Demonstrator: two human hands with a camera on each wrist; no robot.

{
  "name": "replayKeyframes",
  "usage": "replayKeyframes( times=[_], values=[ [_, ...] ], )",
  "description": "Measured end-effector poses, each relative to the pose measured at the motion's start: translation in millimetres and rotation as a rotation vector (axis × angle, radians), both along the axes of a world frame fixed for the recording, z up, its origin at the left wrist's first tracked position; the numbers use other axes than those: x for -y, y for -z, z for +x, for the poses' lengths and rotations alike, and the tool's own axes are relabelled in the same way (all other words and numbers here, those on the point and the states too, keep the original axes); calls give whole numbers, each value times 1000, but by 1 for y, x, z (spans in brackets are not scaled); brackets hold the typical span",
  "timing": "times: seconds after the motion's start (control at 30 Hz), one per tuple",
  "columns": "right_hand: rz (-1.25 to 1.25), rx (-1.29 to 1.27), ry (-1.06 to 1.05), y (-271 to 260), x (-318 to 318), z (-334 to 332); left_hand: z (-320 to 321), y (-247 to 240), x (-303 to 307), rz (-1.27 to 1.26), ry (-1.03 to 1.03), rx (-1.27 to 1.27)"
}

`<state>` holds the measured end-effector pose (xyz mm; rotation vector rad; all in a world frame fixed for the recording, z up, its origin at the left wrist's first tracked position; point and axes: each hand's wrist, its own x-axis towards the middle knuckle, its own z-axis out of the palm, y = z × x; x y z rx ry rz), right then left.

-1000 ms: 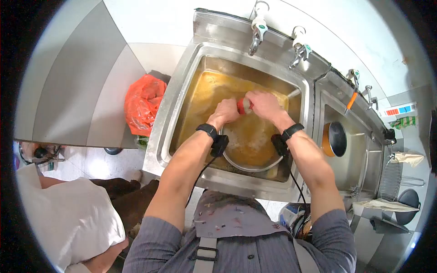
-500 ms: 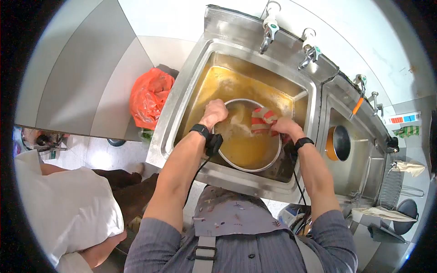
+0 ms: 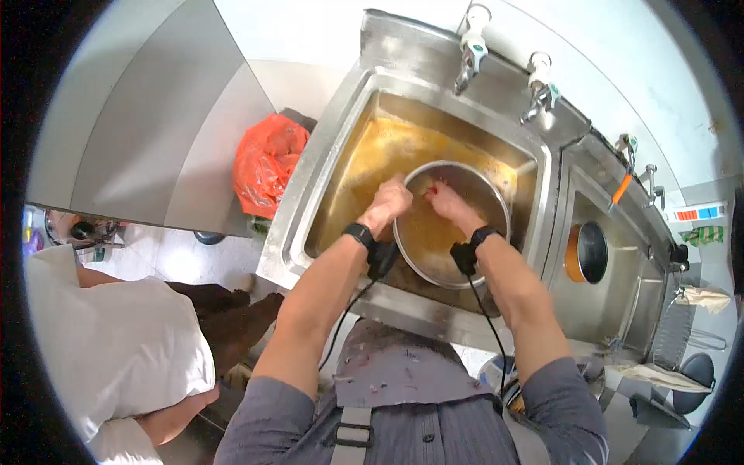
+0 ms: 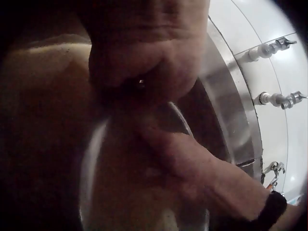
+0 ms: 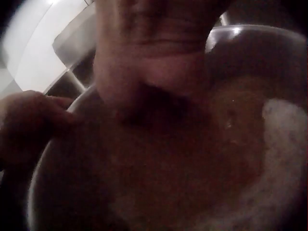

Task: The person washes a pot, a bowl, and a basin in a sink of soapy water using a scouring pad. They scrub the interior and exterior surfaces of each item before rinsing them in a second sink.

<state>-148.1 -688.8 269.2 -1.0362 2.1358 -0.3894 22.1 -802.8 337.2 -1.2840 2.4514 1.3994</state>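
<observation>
A round metal pot [image 3: 494, 200] stands tilted in the left sink basin [image 3: 332, 174], with brownish, cloudy water in and around it. My left hand [image 3: 390, 201] grips the pot's left rim, fingers curled over the edge. Inside the pot, near that same side, my right hand [image 3: 451, 206] reaches down with bent fingers. A small bit of the red striped cloth [image 3: 439, 184] shows at its fingertips; the rest is hidden by the hand and the dark interior. The right wrist view shows whitish foam [image 5: 286, 154] on the water.
Two taps [image 3: 471, 60] rise behind the sink. A dark pan with an orange outside [image 3: 593, 252] sits in the right basin. A red plastic bag [image 3: 267, 164] lies left of the sink. Another person in white [image 3: 128, 333] is at the lower left.
The striped cloth, earlier at the pot's right side, is now mostly hidden under my right hand, which has moved left inside the pot. My left hand went from the cloth to the rim.
</observation>
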Motion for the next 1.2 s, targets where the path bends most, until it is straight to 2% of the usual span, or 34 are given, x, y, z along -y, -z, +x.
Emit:
replayKeyframes(
  times=[0.03, 0.1, 0.13, 0.2, 0.23, 0.3, 0.33, 0.37, 0.47, 0.5, 0.57, 0.6, 0.63, 0.7, 0.77, 0.8, 0.87, 0.9, 0.97, 1.0, 1.07, 1.1, 1.17, 1.2],
  values=[
    [-14, -10, -8, -4, 8, 9, -4, -1, 2, 32, -15, -23],
    [-176, 197, 122, -10, 8, 34, -7, -3, 8, 28, -23, -11],
    [-179, 194, 121, -24, 9, 41, -8, -3, 14, 125, -43, -50],
    [-20, 522, 250, -62, 5, 59, -1, -19, 15, 279, -56, -113],
    [-19, 520, 252, -67, 2, 68, -5, -2, 19, 281, -54, -114],
    [-229, 795, 240, -78, -7, 85, -17, 27, 23, 356, -123, -170],
    [-121, 721, 224, -95, -12, 88, -15, 3, 17, 355, -169, -143],
    [-122, 716, 228, -95, -19, 88, -16, 4, 16, 357, -164, -147],
    [-171, 510, -223, -91, -48, 79, -23, 56, 22, 291, -195, -328],
    [-173, 507, -217, -100, -61, 73, -23, 53, 25, 292, -188, -329],
    [-183, 60, -540, -130, -89, 61, -21, 36, 26, 257, -197, -107],
    [-38, -59, -598, -135, -100, 48, -16, 8, 18, 234, -201, -111],
    [107, -177, -655, -141, -109, 34, -18, 14, 18, 235, -197, -109],
    [280, -511, -731, -151, -128, 11, -23, 23, 19, -5, -145, -124],
    [303, -889, -747, -154, -139, -13, -24, 12, 13, -55, -146, -75],
    [304, -890, -743, -154, -141, -24, -24, 6, 11, -105, -156, -23],
    [196, -943, -498, -149, -138, -44, -20, 1, 14, -125, -136, 7],
    [195, -943, -495, -144, -136, -46, -18, -2, 13, -142, -118, 43],
    [9, -1004, -259, -128, -126, -51, -14, -15, 13, -157, -105, 63],
    [4, -1001, -263, -112, -121, -58, -14, -12, 16, -212, -52, 87],
    [-20, -695, 112, -79, -114, -69, -9, -17, 18, -269, -1, 122],
    [-24, -689, 106, -75, -111, -68, -8, -29, 15, -311, -39, 59],
    [-289, 47, 416, -71, -110, -63, -11, -37, 6, -352, -70, -1],
    [-177, 122, 513, -51, -111, -69, -11, -39, 2, -715, 50, -19]
  ],
)
